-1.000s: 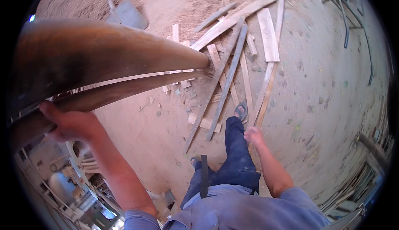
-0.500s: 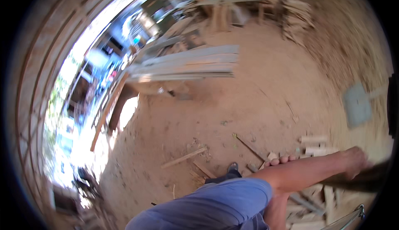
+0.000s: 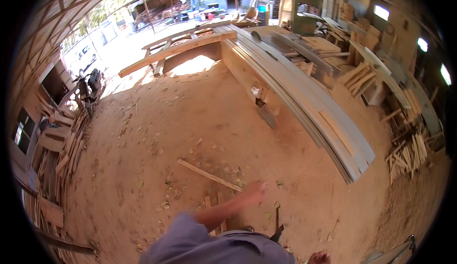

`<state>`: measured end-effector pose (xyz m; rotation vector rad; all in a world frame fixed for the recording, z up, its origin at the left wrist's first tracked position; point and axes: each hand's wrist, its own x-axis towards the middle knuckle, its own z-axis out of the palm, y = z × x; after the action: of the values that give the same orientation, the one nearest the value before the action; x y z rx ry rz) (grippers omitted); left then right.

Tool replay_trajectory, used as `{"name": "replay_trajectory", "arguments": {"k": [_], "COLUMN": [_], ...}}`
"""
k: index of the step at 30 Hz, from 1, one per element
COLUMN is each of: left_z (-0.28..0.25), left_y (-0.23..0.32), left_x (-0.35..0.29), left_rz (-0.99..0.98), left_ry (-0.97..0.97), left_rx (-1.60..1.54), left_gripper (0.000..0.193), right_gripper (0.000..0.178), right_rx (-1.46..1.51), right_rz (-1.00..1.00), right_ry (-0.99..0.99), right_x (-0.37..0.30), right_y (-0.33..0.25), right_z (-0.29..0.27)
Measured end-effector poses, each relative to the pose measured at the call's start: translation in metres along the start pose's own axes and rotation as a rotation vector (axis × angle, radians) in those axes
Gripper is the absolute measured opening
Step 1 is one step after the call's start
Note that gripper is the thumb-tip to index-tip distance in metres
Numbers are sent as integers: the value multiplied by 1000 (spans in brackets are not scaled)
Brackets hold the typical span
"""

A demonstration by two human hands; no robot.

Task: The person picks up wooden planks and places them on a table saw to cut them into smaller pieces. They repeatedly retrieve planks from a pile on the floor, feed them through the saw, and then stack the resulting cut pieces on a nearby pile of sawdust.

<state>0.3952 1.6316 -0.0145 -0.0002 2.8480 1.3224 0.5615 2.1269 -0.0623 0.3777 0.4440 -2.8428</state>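
Observation:
My left arm reaches in from the lower edge in a blue-grey sleeve. My left hand (image 3: 254, 193) is over the dirt floor, its fingers smeared by motion, and nothing held shows clearly. Beyond it in the picture lies a thin wooden strip (image 3: 207, 173), and short wood pieces (image 3: 221, 209) lie under the forearm. My right hand (image 3: 319, 257) is cut off by the lower edge; its fingers look bent, but what they hold, if anything, is hidden. A thin dark stick (image 3: 277, 218) is on the ground between the hands.
A stack of long planks (image 3: 304, 99) runs across the right middle, a dark flat tool (image 3: 265, 113) beside it. A wooden frame (image 3: 178, 49) stands farther left. Scrap wood (image 3: 69, 152) lines the left side near a motorbike (image 3: 85, 90). More wood pieces (image 3: 409, 154) are piled right.
The view has swung to the right, so the plank stack shows fuller. My left hand has left the dark thing at the far right and my right hand has dropped to the lower edge.

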Motion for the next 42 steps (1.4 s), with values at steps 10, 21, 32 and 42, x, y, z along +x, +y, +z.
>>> {"name": "replay_trajectory", "arguments": {"k": [10,21,32,42], "left_z": [-23,-371,-505,-688], "left_y": [-90,79,31,-149], "left_x": [-63,274,464,611], "left_rz": [-494,671,1235,1098], "left_ry": [-73,182,433,788], "left_rx": [-221,-895,-627,-514], "left_gripper": [41,31,24,15], "right_gripper": [27,27,22,28], "right_rx": [-891,-951,-1115,-1153], "right_rz": [404,447,227,597], "right_ry": [396,256,-70,229], "right_x": [281,668,863,984], "right_y": [131,213,320,489], "right_z": [161,274,467,489]}}
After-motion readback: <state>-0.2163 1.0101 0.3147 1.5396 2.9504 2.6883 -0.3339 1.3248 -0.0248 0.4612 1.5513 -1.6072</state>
